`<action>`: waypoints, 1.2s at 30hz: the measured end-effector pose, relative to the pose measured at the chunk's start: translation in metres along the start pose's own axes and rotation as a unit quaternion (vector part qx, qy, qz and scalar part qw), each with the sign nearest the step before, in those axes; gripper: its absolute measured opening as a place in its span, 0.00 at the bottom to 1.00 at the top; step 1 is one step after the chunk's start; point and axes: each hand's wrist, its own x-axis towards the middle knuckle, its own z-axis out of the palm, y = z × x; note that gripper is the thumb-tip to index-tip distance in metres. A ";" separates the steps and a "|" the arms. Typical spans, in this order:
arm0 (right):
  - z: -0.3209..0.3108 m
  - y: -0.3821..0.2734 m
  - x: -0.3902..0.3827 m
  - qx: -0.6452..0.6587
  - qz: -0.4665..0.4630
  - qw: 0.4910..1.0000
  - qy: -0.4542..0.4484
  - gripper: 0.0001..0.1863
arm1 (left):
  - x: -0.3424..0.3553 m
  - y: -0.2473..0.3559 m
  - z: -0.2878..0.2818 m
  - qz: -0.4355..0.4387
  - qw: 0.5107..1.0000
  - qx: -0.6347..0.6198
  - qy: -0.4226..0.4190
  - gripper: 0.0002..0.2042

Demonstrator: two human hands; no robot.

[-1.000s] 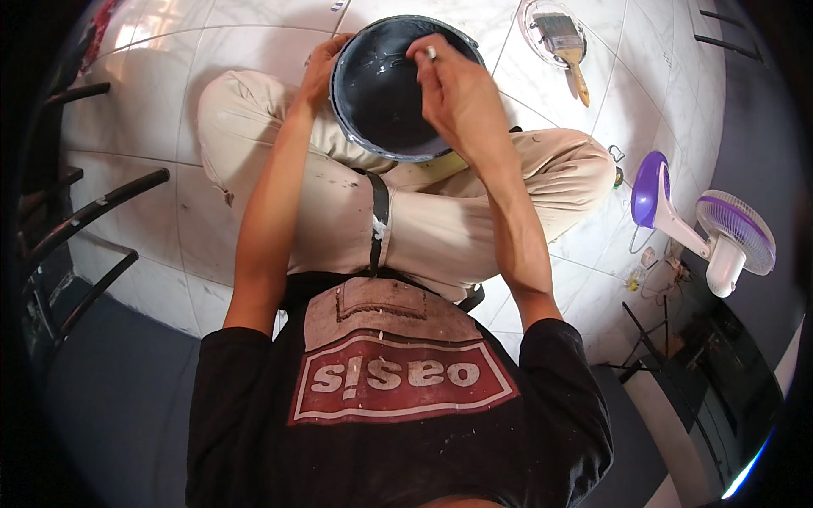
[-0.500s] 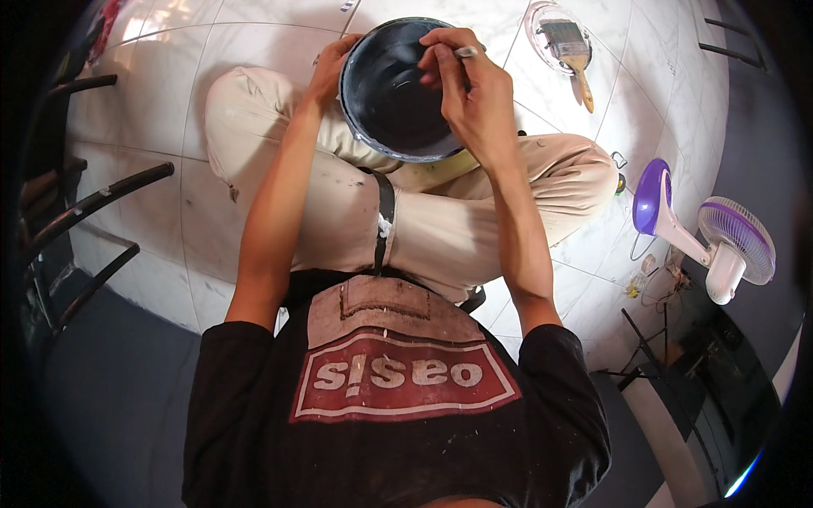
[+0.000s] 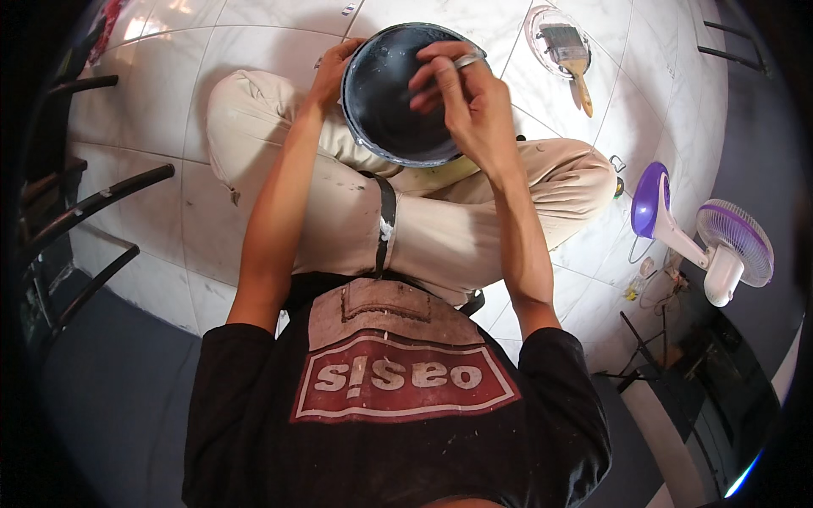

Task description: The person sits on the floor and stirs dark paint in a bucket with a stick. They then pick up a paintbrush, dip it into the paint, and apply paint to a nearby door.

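A round dark bucket [image 3: 385, 106] with pale smears on its rim and inner wall stands in front of my crossed legs. My left hand [image 3: 334, 74] grips its left side, with the fingers partly hidden behind the wall. Over the bucket's right part, my right hand [image 3: 466, 97] is bent with its fingers curled and smeared by motion. A short pale, shiny piece [image 3: 465, 60] shows between its thumb and fingers; most of it is hidden, so its kind cannot be made out. The bucket's bottom is dark and partly covered by the right hand.
Right of the bucket, a flat paintbrush [image 3: 572, 63] with a wooden handle lies across a round whitish lid [image 3: 536, 41] on the tiled floor [image 3: 246, 51]. A purple and white fan [image 3: 732, 241] is farther right. Black metal legs [image 3: 102, 199] reach in from the left.
My right hand has moved slightly down over the bucket, and its fingers look looser and more blurred. The bucket has shifted a little toward me. My left hand keeps its grip.
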 end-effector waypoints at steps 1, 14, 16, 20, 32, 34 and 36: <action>-0.002 0.003 0.002 -0.071 -0.032 0.997 0.014 0.06 | 0.001 0.002 0.001 0.015 1.000 0.023 0.000 0.15; -0.009 0.003 0.006 -0.266 -0.030 0.962 -0.055 0.11 | -0.002 0.004 0.001 -0.009 1.000 -0.025 -0.009 0.15; -0.003 0.002 0.002 -0.119 -0.034 0.992 -0.021 0.10 | -0.001 0.003 0.002 -0.013 0.999 -0.039 -0.003 0.15; -0.005 0.011 0.008 -0.270 -0.136 0.953 0.021 0.06 | -0.001 0.003 0.003 0.010 1.000 -0.018 0.007 0.15; -0.007 0.009 0.005 -0.188 -0.036 0.978 -0.087 0.05 | 0.000 0.003 -0.001 0.023 1.000 -0.013 -0.014 0.15; 0.000 0.009 0.007 -0.104 -0.091 0.990 -0.012 0.05 | -0.001 0.007 0.004 0.002 1.000 -0.005 -0.012 0.15; 0.000 0.007 0.013 -0.111 -0.151 0.981 0.049 0.06 | -0.001 0.006 0.004 0.003 1.000 -0.005 -0.007 0.15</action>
